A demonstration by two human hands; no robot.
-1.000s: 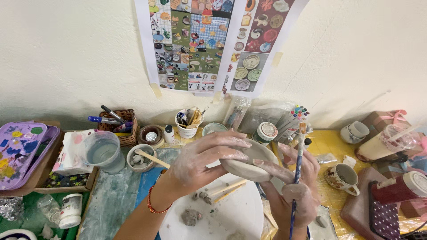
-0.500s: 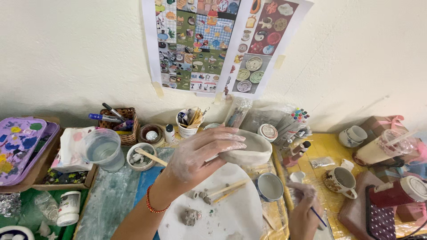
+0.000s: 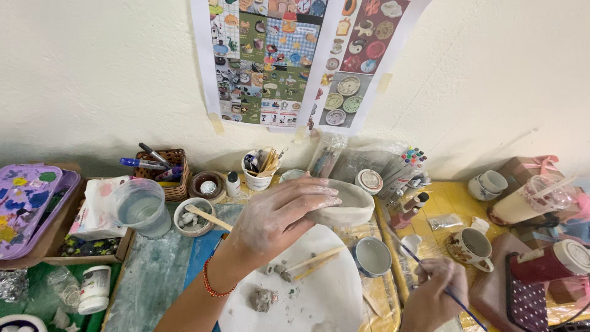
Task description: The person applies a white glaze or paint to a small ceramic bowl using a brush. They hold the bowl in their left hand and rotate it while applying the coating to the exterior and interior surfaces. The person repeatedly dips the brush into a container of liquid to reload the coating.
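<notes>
left hand (image 3: 279,215): clay-smeared, fingers spread and curled over the rim of an unfired clay bowl (image 3: 344,203), gripping it from the near side; red bracelet (image 3: 212,284) on the wrist
clay bowl: pale grey, shallow, held up in the air, tilted slightly, above the far edge of the white round board (image 3: 307,295)
right hand (image 3: 433,298): low at the bottom edge, right of the board, fingers closed round a thin blue-handled brush (image 3: 430,276); brush points up-left toward the small glaze cup (image 3: 372,256)
small glaze cup: on the tabletop just right of the board, below the bowl, not touching it
board: wooden sticks (image 3: 310,263) and clay crumbs (image 3: 264,300) lie on it
left of board: clear water cup (image 3: 141,206), small dish with a wooden stick (image 3: 193,216), wicker basket with pens (image 3: 166,169), purple paint palette (image 3: 27,200) far left
behind bowl: jar of brushes (image 3: 258,169), marker pack (image 3: 402,166)
right of board: patterned mug (image 3: 473,246) on yellow tabletop (image 3: 452,200)
wall: two taped picture sheets (image 3: 295,61) above the bowl
</notes>
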